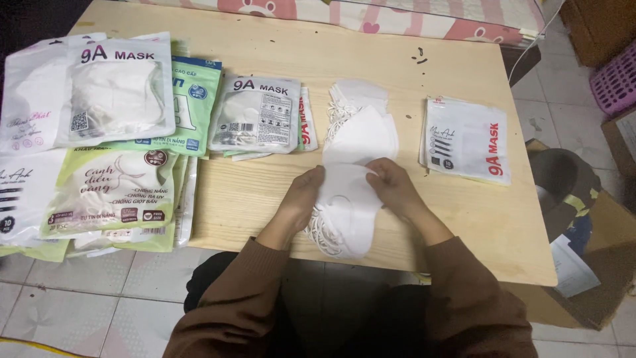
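A stack of white folded face masks (346,215) lies at the near edge of a light wooden table (477,219). My left hand (301,197) grips the stack's left side and my right hand (392,187) pinches the top mask at its right side. Just beyond my fingers a second heap of loose white masks (361,122) spreads toward the table's middle. Elastic ear loops stick out of both piles.
Several sealed mask packets cover the table's left (116,93), white and green ones overlapping. A grey-white packet (257,114) lies left of the loose masks, and a small stack of white packets (467,139) right of them. Cardboard boxes (596,265) and a pink basket (616,79) stand on the right floor.
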